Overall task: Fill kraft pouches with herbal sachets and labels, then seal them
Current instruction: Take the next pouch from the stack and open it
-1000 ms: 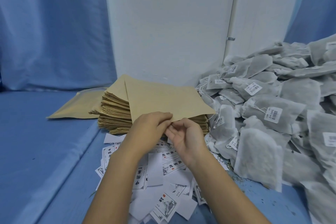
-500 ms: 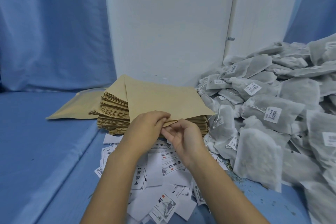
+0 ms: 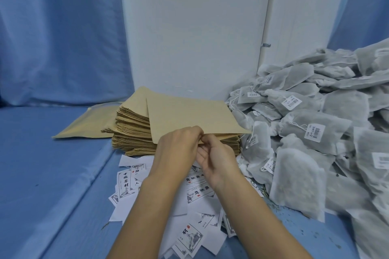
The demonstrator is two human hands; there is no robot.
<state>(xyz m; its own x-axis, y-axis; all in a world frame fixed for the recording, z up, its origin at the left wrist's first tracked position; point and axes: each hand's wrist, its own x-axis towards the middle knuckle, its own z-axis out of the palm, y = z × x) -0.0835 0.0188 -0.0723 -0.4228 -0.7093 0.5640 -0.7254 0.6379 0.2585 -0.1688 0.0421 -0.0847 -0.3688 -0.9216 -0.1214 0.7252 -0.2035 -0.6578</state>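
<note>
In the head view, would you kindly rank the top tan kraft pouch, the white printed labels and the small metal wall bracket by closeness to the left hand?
1. Top tan kraft pouch: pinched by the left hand.
2. White printed labels: beneath the wrist.
3. Small metal wall bracket: far back right.

**Layout: pouches centre, sachets right, labels front**

Pouch stack [image 3: 134,130] sits mid-tabletop [image 3: 42,174], with the wall panel [image 3: 189,27] just behind it. Top pouch [image 3: 189,115] lies askew on the stack. Loose pouch [image 3: 84,124] lies flat left of the stack, its right end hidden behind it. Sachets [image 3: 315,132] are heaped right of the stack, touching it. Labels [image 3: 189,235] are scattered in front of the stack, under both forearms. Left hand [image 3: 176,149] and right hand [image 3: 216,160] meet at the top pouch's near edge, pinching it. Curtain [image 3: 52,27] hangs behind, at left.
</note>
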